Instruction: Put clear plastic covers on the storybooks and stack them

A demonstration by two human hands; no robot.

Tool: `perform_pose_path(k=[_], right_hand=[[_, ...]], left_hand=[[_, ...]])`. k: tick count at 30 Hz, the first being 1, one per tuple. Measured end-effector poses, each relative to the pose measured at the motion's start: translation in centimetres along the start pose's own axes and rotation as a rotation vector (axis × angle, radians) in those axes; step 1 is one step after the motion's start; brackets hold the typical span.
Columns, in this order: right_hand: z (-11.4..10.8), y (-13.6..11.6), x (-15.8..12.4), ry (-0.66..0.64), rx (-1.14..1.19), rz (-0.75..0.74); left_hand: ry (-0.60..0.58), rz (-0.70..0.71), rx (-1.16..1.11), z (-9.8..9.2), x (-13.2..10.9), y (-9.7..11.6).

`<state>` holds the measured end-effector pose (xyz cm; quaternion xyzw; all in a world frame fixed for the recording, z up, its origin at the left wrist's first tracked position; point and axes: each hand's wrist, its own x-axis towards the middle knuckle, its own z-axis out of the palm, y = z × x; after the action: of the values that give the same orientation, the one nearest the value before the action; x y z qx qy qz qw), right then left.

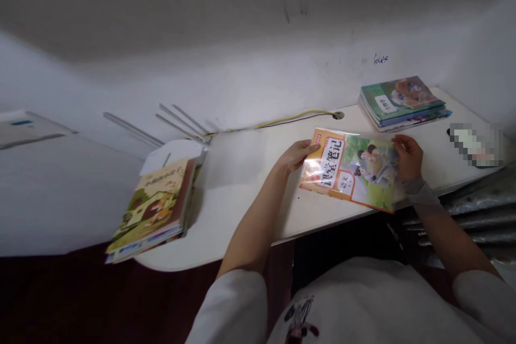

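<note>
The step in hand is a two-handed hold on a plastic-covered book (350, 169), which lies tilted across the front half of a white desk (242, 177), its lower edge close to the desk's front edge. The left hand (296, 155) is at the book's upper left edge, with the fingers pressed together and the thumb side on the cover, in what appears to be a pinch on the edge. The right hand (408, 157) is at the right edge, with the fingers curled and closed over the cover. Whether the fingertips of either hand pass under the book cannot be told from this view. A stack of books (403, 103) lies near the wall, beyond the right hand, and a second stack of books (151, 207) lies at the desk's left end, well apart from the hands, with one corner past the curved edge. A yellow cable (278, 124) runs along the back of the desk to a round cable hole (338, 115). Any move of the book calls for both edge holds to stay even, since the plastic cover is glossy and may slip.
</note>
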<state>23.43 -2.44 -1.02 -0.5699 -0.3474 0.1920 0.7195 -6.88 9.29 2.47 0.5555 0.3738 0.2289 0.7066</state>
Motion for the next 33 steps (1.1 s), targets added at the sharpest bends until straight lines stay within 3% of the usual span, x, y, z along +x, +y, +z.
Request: perform_pose_path(k=[4, 8, 10, 12, 15, 18, 21, 25, 33], right_hand=[[0.0, 0.7, 0.3, -0.086, -0.058, 0.056], [0.1, 1.5, 0.8, -0.101, -0.159, 0.107], [0.1, 1.6, 1.1, -0.092, -0.197, 0.071], [-0.2, 1.6, 1.3, -0.105, -0.283, 0.012], [-1.0, 1.7, 1.2, -0.203, -0.591, -0.105], [-1.8, 2.0, 0.7, -0.291, -0.926, -0.186], [-1.8, 2.3, 0.5, -0.324, -1.035, -0.152], [0.7, 2.8, 1.8, -0.376, -1.023, -0.080], [10.7, 4.1, 4.5, -0.538, -0.936, -0.068]], left_hand=[[0.031, 0.059, 0.043, 0.3, 0.4, -0.3], [0.329, 0.070, 0.424, 0.5, 3.2, -0.8], [0.406, 0.079, 0.526, 0.7, 5.0, -0.7], [0.435, 0.083, 0.601, 1.1, 6.6, -0.5], [0.467, 0.083, 0.781, 1.6, 8.0, -0.3], [0.479, 0.082, 0.969, 2.3, 8.1, -0.3], [0.499, 0.081, 1.117, 2.7, 7.2, -0.7], [0.538, 0.022, 1.248, 1.7, 5.1, -1.1], [0.720, -0.171, 1.344, -2.3, -1.0, -2.1]])
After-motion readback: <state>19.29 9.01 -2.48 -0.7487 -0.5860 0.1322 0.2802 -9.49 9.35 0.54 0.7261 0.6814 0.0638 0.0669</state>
